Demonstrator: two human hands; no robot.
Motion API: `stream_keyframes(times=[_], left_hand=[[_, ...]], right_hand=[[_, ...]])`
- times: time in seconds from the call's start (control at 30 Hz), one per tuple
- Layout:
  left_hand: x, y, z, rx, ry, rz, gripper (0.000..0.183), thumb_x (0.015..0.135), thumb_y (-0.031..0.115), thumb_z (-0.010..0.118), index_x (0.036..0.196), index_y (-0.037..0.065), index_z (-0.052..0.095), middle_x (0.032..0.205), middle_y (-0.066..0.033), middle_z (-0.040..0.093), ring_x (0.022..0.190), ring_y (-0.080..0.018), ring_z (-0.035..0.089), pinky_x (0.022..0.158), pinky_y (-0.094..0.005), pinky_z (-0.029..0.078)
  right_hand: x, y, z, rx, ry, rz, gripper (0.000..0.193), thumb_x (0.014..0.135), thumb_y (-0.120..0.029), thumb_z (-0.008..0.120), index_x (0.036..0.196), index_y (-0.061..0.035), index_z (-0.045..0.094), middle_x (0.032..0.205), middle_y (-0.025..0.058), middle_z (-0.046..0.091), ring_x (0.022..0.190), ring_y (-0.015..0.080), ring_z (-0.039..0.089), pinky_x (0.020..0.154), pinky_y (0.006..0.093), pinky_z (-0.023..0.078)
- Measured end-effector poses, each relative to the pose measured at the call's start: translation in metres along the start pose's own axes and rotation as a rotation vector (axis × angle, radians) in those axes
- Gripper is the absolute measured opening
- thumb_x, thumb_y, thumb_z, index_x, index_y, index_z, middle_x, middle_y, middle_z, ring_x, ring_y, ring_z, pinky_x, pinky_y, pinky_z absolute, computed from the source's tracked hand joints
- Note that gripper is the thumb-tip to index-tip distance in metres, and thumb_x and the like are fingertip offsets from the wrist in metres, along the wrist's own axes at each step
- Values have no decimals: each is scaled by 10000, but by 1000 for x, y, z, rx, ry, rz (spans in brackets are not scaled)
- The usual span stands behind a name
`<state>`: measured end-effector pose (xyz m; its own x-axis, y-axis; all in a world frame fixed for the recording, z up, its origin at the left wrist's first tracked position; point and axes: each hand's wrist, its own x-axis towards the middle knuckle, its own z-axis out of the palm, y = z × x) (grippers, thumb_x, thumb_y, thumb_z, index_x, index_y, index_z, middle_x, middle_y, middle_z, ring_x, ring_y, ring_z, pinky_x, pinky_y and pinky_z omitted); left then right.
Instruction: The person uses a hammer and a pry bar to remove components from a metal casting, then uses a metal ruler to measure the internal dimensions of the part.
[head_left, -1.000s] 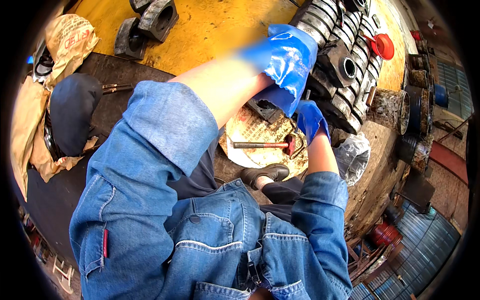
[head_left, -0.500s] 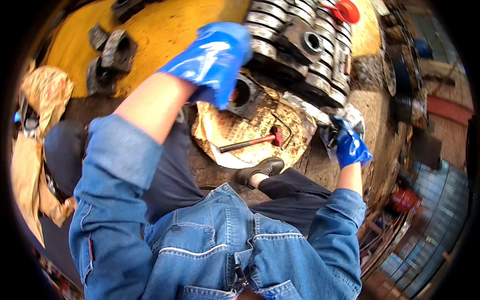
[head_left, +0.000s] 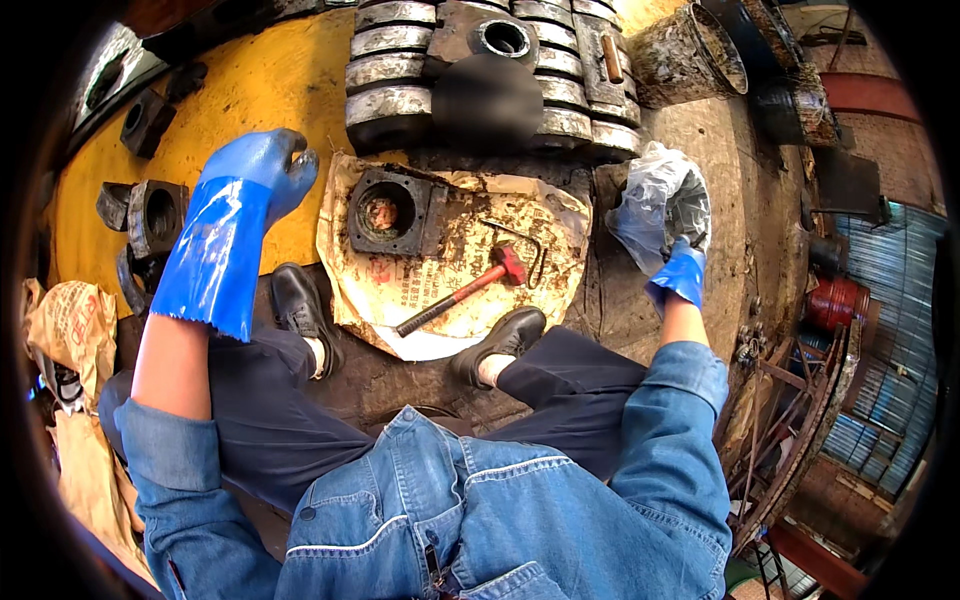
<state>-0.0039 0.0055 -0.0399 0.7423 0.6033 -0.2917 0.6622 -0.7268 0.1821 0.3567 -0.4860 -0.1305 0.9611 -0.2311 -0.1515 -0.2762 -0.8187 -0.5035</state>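
Note:
Over the yellow surface at left, my left hand [head_left: 265, 170] in a blue glove has its fingers curled; whether anything is inside is hidden. At right, my gloved right hand [head_left: 680, 270] grips the near edge of a clear plastic bag [head_left: 640, 215], which bulges open around a greyish hollow; its contents are unclear. Between the hands, an oily paper sack [head_left: 475, 320] lies flat before my feet. On it rest a square metal block [head_left: 430, 235] with a round bore, a red-headed hammer [head_left: 465, 290] and a bent hex key [head_left: 540, 262].
Stacked dark metal rolls [head_left: 390, 100] stand beyond the sack, with a bored block [head_left: 470, 40] on top. More metal blocks [head_left: 158, 215] lie at left on the yellow sheet [head_left: 270, 90]. A grimy bucket [head_left: 680, 70] lies at far right; a metal frame [head_left: 800, 420] stands near right.
My left hand has moved left, away from the metal rolls, uncovering the bored block. The view has shifted. My right hand stays at the plastic bag, which now shows its opening.

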Motion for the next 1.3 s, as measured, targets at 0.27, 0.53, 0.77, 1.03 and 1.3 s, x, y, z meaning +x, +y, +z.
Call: stream_keyframes(times=[0.27, 0.53, 0.77, 1.03, 1.3], left_hand=[[0, -10, -2, 79, 7, 15, 370, 897, 382, 552, 1113, 119, 696, 1022, -160, 704, 964, -341, 668, 859, -437, 535], [-6, -8, -13, 67, -38, -30, 364, 901, 387, 528, 1099, 137, 705, 1008, -138, 707, 940, -341, 670, 840, -454, 542], [-4, -22, -15, 50, 0, 2, 350, 874, 361, 539, 1014, 99, 725, 991, -166, 702, 908, -358, 676, 816, -475, 551], [10, -20, -4, -6, 7, -47, 246, 738, 182, 710, 970, 119, 765, 937, -97, 733, 896, -291, 705, 664, -529, 541], [5, -27, -10, 39, 8, 4, 325, 722, 201, 747, 1034, 108, 754, 990, -87, 734, 940, -320, 696, 700, -605, 516]], right_hand=[[-24, -13, 77, -519, -155, -109, 247, 939, -230, 600, 1093, -50, 668, 829, 45, 660, 648, 146, 569, 579, 291, 436], [-60, -52, 57, -540, -325, -27, 242, 948, -238, 591, 1121, -88, 668, 803, 30, 647, 621, 141, 535, 542, 301, 410], [-228, -131, 66, 320, -781, -68, 266, 928, -196, 509, 1066, -19, 651, 754, 47, 604, 632, 121, 539, 523, 252, 399], [-279, -149, 186, -698, -806, -1294, 160, 863, -171, 648, 941, -51, 719, 929, 221, 698, 809, 312, 694, 728, 349, 549], [-307, -215, 221, -977, -735, -1183, 225, 804, -119, 654, 1000, -44, 734, 1016, 240, 677, 974, 386, 669, 841, 403, 557]])
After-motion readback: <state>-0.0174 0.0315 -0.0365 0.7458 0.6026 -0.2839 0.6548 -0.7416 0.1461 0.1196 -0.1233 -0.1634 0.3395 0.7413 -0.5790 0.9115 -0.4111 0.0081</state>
